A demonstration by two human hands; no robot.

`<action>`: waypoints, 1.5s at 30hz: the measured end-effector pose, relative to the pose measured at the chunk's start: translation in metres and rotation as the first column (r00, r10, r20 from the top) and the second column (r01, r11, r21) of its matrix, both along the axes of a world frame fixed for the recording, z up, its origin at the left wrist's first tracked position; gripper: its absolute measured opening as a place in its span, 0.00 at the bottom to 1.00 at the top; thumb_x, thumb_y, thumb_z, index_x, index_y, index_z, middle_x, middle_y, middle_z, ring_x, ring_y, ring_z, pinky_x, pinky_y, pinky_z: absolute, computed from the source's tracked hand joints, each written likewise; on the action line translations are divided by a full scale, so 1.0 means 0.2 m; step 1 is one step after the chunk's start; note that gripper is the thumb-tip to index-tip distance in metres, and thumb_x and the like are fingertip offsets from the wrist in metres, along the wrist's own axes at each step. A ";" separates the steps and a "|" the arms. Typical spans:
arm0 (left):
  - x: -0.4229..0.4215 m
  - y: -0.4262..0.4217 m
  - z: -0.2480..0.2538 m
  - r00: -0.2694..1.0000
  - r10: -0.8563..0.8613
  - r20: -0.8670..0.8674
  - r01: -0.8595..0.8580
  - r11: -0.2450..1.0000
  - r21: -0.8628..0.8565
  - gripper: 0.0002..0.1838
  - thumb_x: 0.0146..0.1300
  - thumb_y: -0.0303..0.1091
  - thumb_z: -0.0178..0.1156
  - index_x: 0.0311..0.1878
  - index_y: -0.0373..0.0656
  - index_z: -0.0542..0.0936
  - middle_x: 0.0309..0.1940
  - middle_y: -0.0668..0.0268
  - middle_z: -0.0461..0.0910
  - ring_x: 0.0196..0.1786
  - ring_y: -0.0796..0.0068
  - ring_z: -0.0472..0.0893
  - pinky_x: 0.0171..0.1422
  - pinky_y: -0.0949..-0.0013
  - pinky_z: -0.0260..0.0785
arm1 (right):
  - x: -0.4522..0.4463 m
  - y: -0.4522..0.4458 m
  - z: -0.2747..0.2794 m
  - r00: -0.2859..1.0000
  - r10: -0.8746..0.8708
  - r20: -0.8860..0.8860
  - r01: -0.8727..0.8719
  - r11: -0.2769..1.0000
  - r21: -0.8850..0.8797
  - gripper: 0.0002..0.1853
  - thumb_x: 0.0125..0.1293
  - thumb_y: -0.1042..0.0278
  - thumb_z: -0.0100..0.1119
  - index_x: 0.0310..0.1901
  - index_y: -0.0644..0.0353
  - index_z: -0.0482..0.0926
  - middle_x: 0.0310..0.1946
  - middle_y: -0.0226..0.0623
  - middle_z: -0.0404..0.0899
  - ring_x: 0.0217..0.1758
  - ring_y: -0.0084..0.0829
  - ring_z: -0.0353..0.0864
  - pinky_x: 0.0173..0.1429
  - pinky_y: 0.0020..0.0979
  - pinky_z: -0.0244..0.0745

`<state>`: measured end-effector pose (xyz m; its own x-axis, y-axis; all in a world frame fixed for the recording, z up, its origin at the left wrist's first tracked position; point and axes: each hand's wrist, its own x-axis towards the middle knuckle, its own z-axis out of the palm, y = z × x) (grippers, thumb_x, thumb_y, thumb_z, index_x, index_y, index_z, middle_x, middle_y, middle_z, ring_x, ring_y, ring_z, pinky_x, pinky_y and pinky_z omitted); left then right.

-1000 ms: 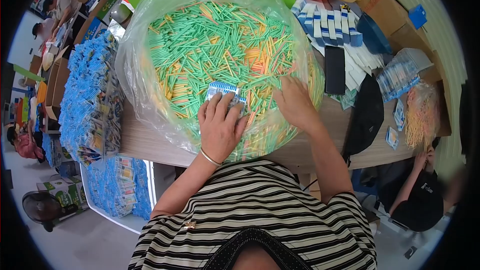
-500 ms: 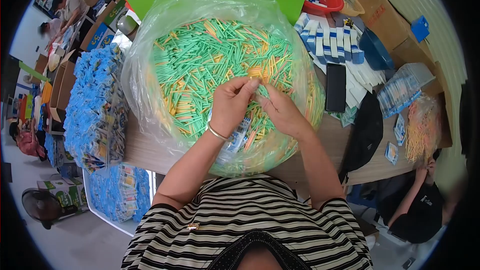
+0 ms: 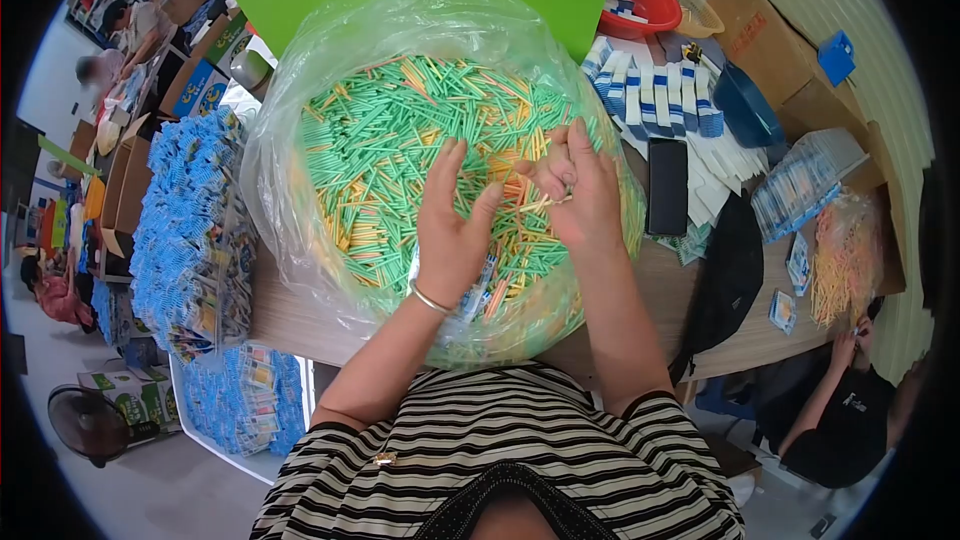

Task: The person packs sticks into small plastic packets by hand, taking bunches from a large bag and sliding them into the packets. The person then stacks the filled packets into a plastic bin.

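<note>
A clear plastic bag (image 3: 270, 180) lies open in front of me, full of short green, yellow and orange sticks (image 3: 390, 130). Over the left part of the sticks is my left hand (image 3: 455, 230), its fingers and thumb apart and nothing in it. My right hand (image 3: 580, 190) is over the right part, fingers curled round something thin and yellowish, probably sticks. A blue and white packet (image 3: 484, 285) lies on the sticks, partly hidden behind my left hand and wrist.
Blue packets (image 3: 190, 230) are piled at the left, above a white bin (image 3: 190, 420) of more. At the right are a black phone (image 3: 668, 186), a black bag (image 3: 722, 280), white strips (image 3: 660, 100), a red basin (image 3: 655, 0) and a cardboard box (image 3: 790, 60). Another person (image 3: 840, 420) sits lower right.
My hands came together over the sticks, then moved apart. My left hand has let go of the packet and opened. The view has shifted slightly.
</note>
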<state>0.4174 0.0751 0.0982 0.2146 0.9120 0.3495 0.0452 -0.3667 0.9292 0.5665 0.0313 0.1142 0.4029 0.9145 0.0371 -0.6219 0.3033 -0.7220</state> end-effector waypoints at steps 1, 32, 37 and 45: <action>0.00 -0.03 0.02 0.999 -0.033 -0.029 0.033 0.999 0.010 0.12 0.70 0.34 0.63 0.48 0.34 0.84 0.37 0.60 0.87 0.39 0.78 0.81 0.46 0.72 0.73 | -0.02 0.01 0.01 0.995 -0.024 -0.099 0.027 0.999 0.032 0.17 0.80 0.51 0.48 0.42 0.58 0.73 0.17 0.20 0.57 0.19 0.18 0.60 0.54 0.39 0.77; -0.02 -0.03 0.01 0.820 -0.286 -0.496 0.224 0.958 -0.181 0.08 0.74 0.33 0.57 0.45 0.37 0.78 0.32 0.70 0.81 0.32 0.82 0.75 0.36 0.74 0.69 | -0.30 0.02 -0.09 0.996 -0.088 -0.028 0.081 0.980 -0.179 0.18 0.78 0.55 0.53 0.51 0.65 0.75 0.43 0.44 0.84 0.44 0.34 0.85 0.67 0.40 0.74; 0.02 -0.11 0.08 0.839 -0.126 0.529 0.441 0.726 -0.527 0.15 0.77 0.43 0.51 0.52 0.40 0.76 0.50 0.63 0.81 0.53 0.70 0.80 0.60 0.66 0.71 | -0.25 0.03 -0.08 0.905 -0.336 0.261 0.312 0.941 0.130 0.12 0.75 0.60 0.58 0.44 0.63 0.76 0.38 0.37 0.84 0.34 0.32 0.83 0.69 0.42 0.71; -0.06 -0.16 0.08 0.514 0.014 0.858 0.811 0.317 -0.491 0.30 0.79 0.59 0.42 0.62 0.39 0.73 0.57 0.61 0.78 0.61 0.70 0.77 0.69 0.65 0.67 | -0.27 -0.08 -0.17 0.382 -0.383 0.841 0.361 0.900 0.246 0.08 0.68 0.69 0.64 0.37 0.62 0.76 0.39 0.36 0.83 0.42 0.40 0.81 0.69 0.43 0.66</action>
<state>0.4054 0.0421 0.1151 0.7528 0.6236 -0.2109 -0.5332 0.7655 0.3603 0.5125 0.0149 0.0808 0.4522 0.6761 0.5817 0.4865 0.3597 -0.7962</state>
